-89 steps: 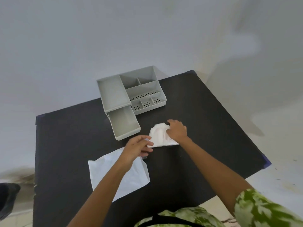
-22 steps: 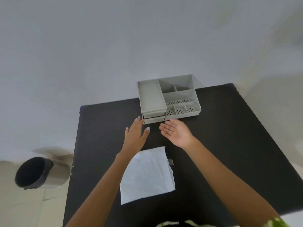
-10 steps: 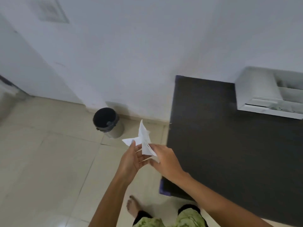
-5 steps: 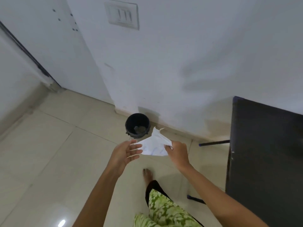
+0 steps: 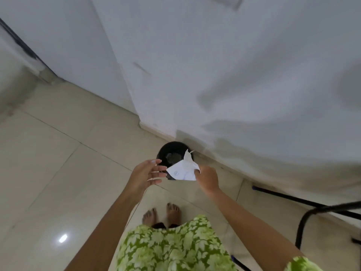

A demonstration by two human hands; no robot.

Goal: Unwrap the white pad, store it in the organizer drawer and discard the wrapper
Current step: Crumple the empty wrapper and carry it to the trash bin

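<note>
One wrapper (image 5: 182, 171), one bin (image 5: 172, 153), two hands. My right hand (image 5: 207, 178) has its grip closed on the wrapper's right edge, pinching the crumpled white sheet just above the bin's black mouth, so that the paper covers the bin's near right rim. My left hand (image 5: 146, 175) is open, fingers spread, with only the fingertips (image 5: 161, 174) near the wrapper's left corner (whether they touch it I cannot tell). My two bare feet (image 5: 161, 214) stand on the tiled floor (image 5: 48, 163) below. Half a second ago the bin sat farther from my hands and the black surface filled the right side; now I see only its dark legs (image 5: 312, 212), and the wrapper hangs over the bin.
</note>
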